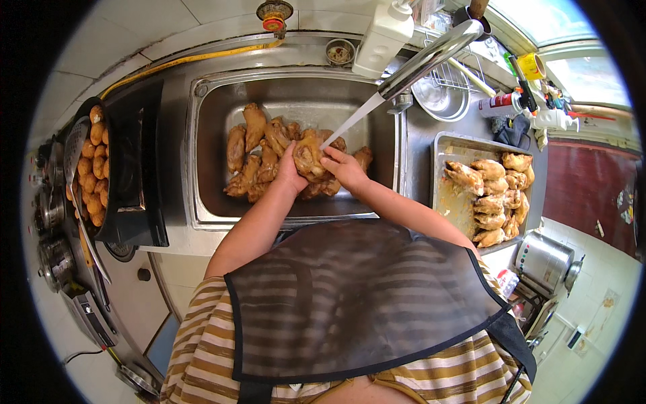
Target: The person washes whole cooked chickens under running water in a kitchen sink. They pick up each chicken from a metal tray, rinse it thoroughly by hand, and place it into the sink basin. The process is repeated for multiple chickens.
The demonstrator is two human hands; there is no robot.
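A browned pig's trotter is held between my two hands over the steel sink. My left hand cups its left side. On its right side my right hand grips it with bent fingers. Water runs from the chrome faucet onto the held piece. More browned trotters lie on the sink floor around and beneath my hands. To the right, a metal tray bears several paler trotters bunched along its right side.
At the left stands a dark pot of brown, egg-like balls with a skimmer across it. Behind the sink are a white plastic bottle and a small bowl. A metal basin and a spray can stand at the back right.
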